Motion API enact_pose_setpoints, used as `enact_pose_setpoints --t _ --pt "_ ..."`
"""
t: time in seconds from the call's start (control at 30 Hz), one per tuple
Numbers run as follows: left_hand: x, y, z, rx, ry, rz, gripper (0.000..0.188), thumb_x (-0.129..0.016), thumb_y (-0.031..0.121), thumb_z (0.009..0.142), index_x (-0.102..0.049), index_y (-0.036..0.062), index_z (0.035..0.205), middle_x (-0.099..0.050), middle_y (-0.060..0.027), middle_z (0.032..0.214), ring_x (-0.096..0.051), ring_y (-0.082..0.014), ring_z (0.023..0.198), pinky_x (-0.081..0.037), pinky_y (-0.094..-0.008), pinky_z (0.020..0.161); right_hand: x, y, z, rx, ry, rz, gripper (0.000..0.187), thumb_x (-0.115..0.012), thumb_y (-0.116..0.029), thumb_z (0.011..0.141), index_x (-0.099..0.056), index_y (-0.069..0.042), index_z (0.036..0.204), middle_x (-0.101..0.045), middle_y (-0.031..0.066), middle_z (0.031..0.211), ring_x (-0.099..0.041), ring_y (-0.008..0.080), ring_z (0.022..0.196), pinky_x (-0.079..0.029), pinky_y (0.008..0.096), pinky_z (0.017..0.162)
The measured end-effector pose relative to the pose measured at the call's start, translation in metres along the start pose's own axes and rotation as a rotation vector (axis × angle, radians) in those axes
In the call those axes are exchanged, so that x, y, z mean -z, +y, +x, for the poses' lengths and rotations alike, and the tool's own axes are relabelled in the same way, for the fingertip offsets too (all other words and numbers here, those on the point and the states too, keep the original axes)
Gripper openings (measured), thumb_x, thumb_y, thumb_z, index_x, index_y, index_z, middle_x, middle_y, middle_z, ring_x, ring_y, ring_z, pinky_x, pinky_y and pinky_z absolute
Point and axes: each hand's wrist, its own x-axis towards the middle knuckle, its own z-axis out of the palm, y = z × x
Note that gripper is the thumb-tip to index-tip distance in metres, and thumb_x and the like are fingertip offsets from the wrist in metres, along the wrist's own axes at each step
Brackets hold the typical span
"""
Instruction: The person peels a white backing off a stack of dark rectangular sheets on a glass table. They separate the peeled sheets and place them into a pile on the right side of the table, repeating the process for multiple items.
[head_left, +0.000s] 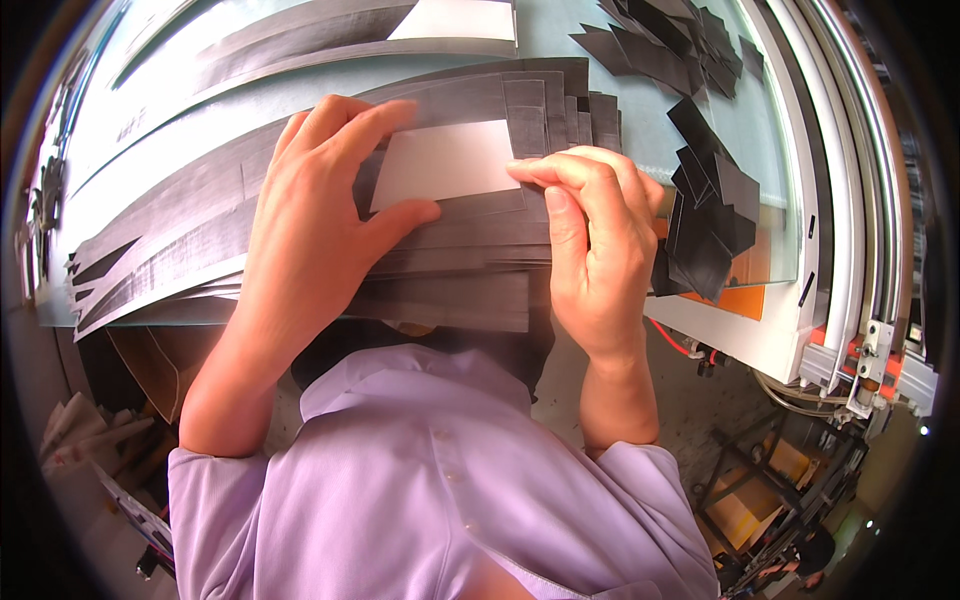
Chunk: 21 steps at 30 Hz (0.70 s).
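Note:
A small white rectangular piece lies on top of a thick stack of long dark grey strips at the near edge of a glass-topped table. My left hand presses on the stack, with its thumb and fingers framing the white piece's left end. My right hand pinches the right edge of the white piece between thumb and fingers. The middle of the stack is hidden under both hands.
Small dark grey offcuts lie scattered to the right and at the far right. More long grey and white strips lie across the far side. The table's white frame curves along the right. Floor and a cart show below.

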Motion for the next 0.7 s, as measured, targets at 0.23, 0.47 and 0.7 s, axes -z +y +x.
enact_pose_setpoints --t 0.23,0.47,0.7 --pt "0.021 -0.014 -0.027 0.003 0.076 0.046 0.025 -0.075 -0.001 0.082 -0.071 0.0028 0.106 -0.064 -0.0120 0.110 -0.060 -0.0345 0.105 -0.049 -0.0420 0.091 0.008 -0.012 0.007 0.068 -0.124 -0.129 0.017 -0.072 -0.021 0.095 -0.074 -0.009 0.108 -0.072 0.0010 0.097 -0.062 0.0249 0.102 -0.035 0.0430 0.097" --pt "0.019 -0.029 -0.043 -0.033 0.141 0.064 0.019 -0.076 -0.003 0.081 -0.072 0.0029 0.099 -0.066 -0.0083 0.106 -0.061 -0.0329 0.097 -0.051 -0.0422 0.085 0.000 -0.053 0.030 0.143 -0.508 -0.135 0.033 -0.072 -0.026 0.093 -0.075 -0.008 0.122 -0.060 0.0088 0.107 -0.055 0.0265 0.101 -0.037 0.0408 0.087" --pt "0.033 -0.040 -0.053 -0.081 0.150 0.110 0.041 -0.081 0.000 0.078 -0.072 0.0058 0.118 -0.064 -0.0104 0.126 -0.059 -0.0335 0.118 -0.050 -0.0427 0.099 -0.003 -0.030 0.053 -0.036 -0.349 0.083 0.023 -0.060 -0.003 0.102 -0.069 0.004 0.122 -0.065 0.0144 0.102 -0.065 0.0268 0.084 -0.053 0.0346 0.077"
